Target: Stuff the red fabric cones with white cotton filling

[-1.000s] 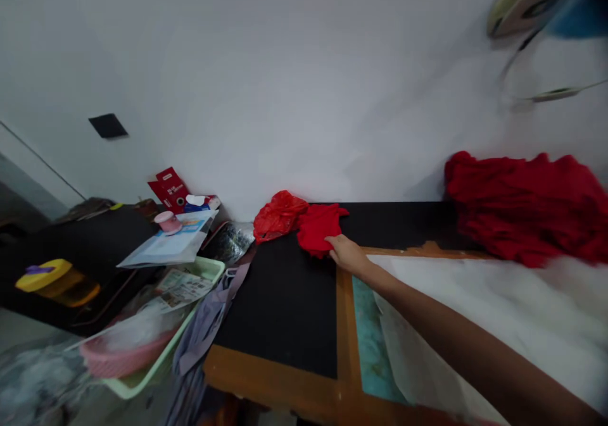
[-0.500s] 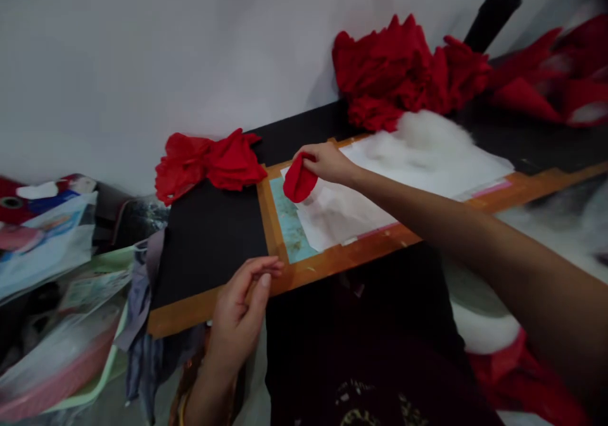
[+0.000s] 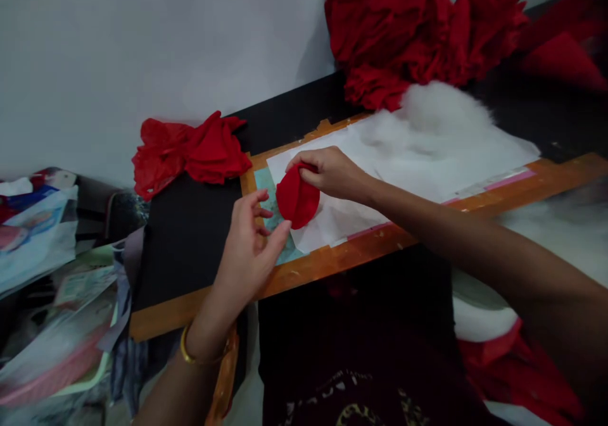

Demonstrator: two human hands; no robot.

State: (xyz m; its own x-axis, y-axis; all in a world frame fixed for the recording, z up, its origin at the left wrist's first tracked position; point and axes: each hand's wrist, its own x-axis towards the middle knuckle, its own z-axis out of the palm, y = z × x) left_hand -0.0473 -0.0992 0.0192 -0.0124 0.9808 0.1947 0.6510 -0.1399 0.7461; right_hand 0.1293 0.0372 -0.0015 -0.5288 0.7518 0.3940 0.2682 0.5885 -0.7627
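Note:
A small rounded piece of red cloth (image 3: 298, 199) hangs from my right hand (image 3: 327, 171), pinched at its top edge between thumb and fingers. Just left of it, my left hand (image 3: 254, 239) has its fingers apart and curved, with nothing in them; the thumb tip is close to the cloth's lower edge, and I cannot tell whether it touches. Beneath both hands lie white paper sheets (image 3: 332, 223) on the table. White fluffy stuffing (image 3: 441, 112) is heaped on the paper to the right.
Brown tape (image 3: 185, 309) edges the black table (image 3: 190, 242). A red cloth bundle (image 3: 209, 150) lies at the left, and a large red cloth pile (image 3: 394, 33) leans on the wall. Left of the table stands a pale green basket (image 3: 107, 363) with plastic-wrapped things.
My left hand has risen toward the red cloth and its fingers have spread. The right hand has brought the cloth slightly lower and turned it. The camera view has shifted.

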